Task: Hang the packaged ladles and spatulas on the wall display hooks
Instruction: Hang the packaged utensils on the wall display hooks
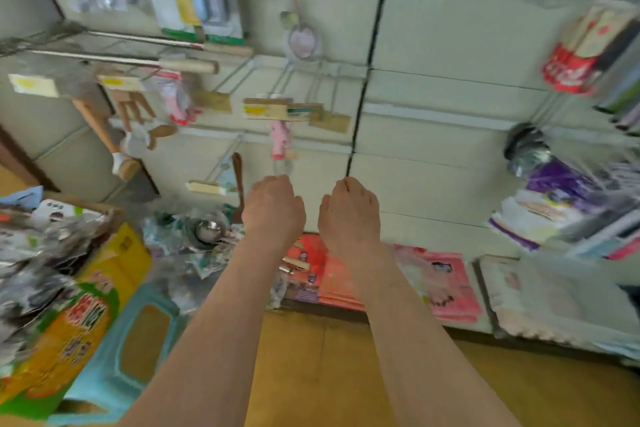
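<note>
The left hand [273, 208] and right hand [348, 211] are raised at the wall, fingers curled out of sight so no grip can be told, beside a hung spatula [237, 180], below laden hooks [239, 76], with packaged ladles [207, 232] heaped lower left.

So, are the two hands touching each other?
Apart. The head view shows bare wall between the left hand and the right hand.

Pale panelled wall [450, 45] above a yellow-brown floor [311, 374].
</note>
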Available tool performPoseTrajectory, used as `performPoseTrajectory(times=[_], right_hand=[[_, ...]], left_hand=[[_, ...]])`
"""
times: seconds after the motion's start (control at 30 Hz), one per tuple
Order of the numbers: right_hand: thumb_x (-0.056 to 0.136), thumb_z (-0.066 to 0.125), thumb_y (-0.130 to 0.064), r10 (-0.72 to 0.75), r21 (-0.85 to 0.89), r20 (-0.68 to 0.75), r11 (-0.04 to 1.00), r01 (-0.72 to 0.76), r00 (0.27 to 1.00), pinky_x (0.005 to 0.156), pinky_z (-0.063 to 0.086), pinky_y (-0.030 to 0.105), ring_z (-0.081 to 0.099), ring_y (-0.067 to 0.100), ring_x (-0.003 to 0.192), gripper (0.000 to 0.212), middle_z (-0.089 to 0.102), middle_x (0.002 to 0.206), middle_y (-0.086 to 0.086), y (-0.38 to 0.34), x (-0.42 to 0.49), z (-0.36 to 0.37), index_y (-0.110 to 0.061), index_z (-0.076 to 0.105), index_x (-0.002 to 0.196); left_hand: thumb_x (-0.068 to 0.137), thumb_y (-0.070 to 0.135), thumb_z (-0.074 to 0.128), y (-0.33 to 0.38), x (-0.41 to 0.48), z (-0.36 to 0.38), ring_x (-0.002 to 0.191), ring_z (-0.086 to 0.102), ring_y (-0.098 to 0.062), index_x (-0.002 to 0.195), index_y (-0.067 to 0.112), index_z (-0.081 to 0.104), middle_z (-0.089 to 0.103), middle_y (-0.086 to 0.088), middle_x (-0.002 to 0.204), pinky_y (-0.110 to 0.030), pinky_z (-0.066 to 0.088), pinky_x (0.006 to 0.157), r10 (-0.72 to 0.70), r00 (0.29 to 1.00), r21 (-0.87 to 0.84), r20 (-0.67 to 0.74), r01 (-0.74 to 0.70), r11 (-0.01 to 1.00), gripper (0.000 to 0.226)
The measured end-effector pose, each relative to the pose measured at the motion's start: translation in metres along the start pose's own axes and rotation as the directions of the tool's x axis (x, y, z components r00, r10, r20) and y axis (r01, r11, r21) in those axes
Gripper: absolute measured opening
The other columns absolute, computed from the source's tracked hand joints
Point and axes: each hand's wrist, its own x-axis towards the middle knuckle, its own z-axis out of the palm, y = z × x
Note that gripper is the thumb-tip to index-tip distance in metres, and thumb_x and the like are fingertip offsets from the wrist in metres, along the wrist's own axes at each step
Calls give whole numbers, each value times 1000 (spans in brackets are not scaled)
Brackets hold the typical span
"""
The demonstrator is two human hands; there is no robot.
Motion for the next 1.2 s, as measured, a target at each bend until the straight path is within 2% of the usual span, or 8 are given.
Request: performPoseTrajectory(times=[0.13, 0.57, 0.8, 0.97, 1.2], right_hand=[[97, 36, -16, 109, -7, -25, 994, -110, 994, 102, 27, 35, 44, 29, 117, 31, 48, 124, 12, 78, -16, -27, -1, 50, 120], [98, 32, -18, 333, 19, -118, 943, -333, 935, 99, 31, 33, 46, 26, 114, 30, 49, 121, 10, 273, -71, -102, -2, 51, 116], [101, 32, -20, 442, 40, -167, 896, -442, 881, 100, 33, 34, 47, 25, 116, 31, 49, 125, 9, 335, -85, -120, -5, 50, 121], [100, 33, -20, 462, 61, -200, 886, -460, 864, 102, 32, 35, 46, 25, 119, 33, 48, 128, 9, 363, -70, -123, -4, 48, 126], [100, 37, -22, 466, 69, -228, 884, -463, 855, 102, 29, 30, 43, 22, 120, 33, 46, 128, 5, 410, -24, -140, -7, 46, 127]], left_hand=[[95, 20, 46, 73, -19, 25, 109, 52, -31, 107, 5, 51, 56, -15, 113, -35, 40, 85, 132, 990, 50, 46, -135, 990, 20], [95, 19, 46, 273, -78, 87, 110, 51, -28, 109, 6, 51, 56, -11, 114, -33, 37, 90, 362, 931, 22, 39, -363, 932, 20], [94, 18, 47, 339, -88, 111, 109, 50, -27, 107, 5, 52, 56, -11, 112, -32, 38, 90, 443, 893, -3, 77, -444, 896, 18], [93, 15, 48, 375, -76, 124, 107, 50, -26, 103, 7, 51, 56, -9, 110, -32, 38, 89, 466, 881, -35, 80, -465, 885, 13], [94, 18, 47, 431, -32, 143, 114, 49, -25, 112, 7, 51, 56, -9, 117, -31, 36, 94, 500, 863, -89, 67, -494, 865, 22]])
